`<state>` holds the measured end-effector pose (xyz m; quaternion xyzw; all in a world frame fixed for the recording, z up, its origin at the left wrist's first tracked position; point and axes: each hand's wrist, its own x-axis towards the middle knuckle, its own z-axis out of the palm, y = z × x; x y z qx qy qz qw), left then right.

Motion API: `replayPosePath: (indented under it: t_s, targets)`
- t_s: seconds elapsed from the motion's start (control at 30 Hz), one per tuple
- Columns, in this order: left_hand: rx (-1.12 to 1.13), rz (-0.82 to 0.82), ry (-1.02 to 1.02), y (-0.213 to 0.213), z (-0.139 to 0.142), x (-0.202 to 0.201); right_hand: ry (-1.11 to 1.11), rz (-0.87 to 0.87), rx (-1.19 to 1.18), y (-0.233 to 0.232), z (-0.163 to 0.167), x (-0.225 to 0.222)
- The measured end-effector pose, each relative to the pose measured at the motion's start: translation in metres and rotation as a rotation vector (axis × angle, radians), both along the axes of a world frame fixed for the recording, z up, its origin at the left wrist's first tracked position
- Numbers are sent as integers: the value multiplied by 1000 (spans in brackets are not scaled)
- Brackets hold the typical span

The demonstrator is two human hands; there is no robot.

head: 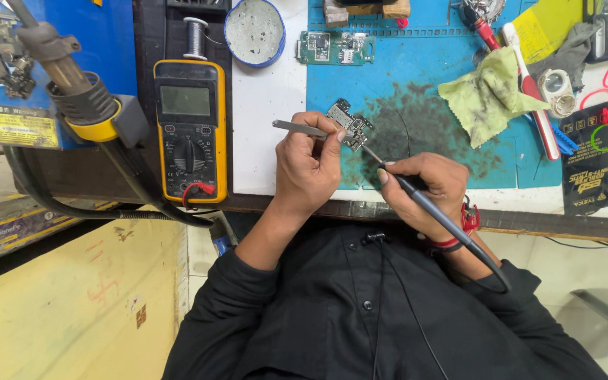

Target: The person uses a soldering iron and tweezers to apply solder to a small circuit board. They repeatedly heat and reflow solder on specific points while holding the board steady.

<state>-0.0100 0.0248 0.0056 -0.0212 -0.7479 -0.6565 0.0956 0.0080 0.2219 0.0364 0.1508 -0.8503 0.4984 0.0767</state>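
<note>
Two hands at work, near edge of counter (269, 105). Left hand (309, 165) closed around metal tweezers (298, 127), handle end sticking out left; same hand steadies a small circuit board (350, 125), thumb touching it. Board sits on blue work mat (416, 77), over a dark scorched patch. Right hand (427, 184) closed pen-style on a soldering iron (416, 197), tip touching board's near-right edge; its black cable runs back over wrist, which wears red thread bands.

Surroundings: yellow multimeter (191, 130) left of hands, on dark surface, red lead plugged in near end. Hot-air nozzle w/ yellow collar (79, 91) further left. Solder spool (195, 36) and round blue-rimmed tin (255, 29) at far side. Second green board (336, 47) at far edge of mat. Green cloth (487, 95) right of hands, red-and-white brush (533, 88) just beside it. Black pouch (587, 158) at far right. Person wears black shirt.
</note>
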Motion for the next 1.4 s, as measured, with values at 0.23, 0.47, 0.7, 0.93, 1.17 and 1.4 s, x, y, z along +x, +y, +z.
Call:
replayPosePath:
  t_s: [0.23,0.47,0.7,0.93,1.17,1.4]
  targets:
    - [20,-12,-1,1,-1,3,28,36,44,4,1,1]
    - [52,-41,43,-3,2,4,-96,-120,-128,-1,-1,10]
    - [-7,-47,71,-4,-1,5,-13,-61,-28,-2,-3,6]
    - [9,-54,28,-3,-3,0,48,4,19,-3,-6,-1]
    - [21,-24,67,-2,-6,-1,47,30,-6,-2,-6,-5]
    - [8,-34,85,-1,-9,-2,41,17,23,-3,-7,-7]
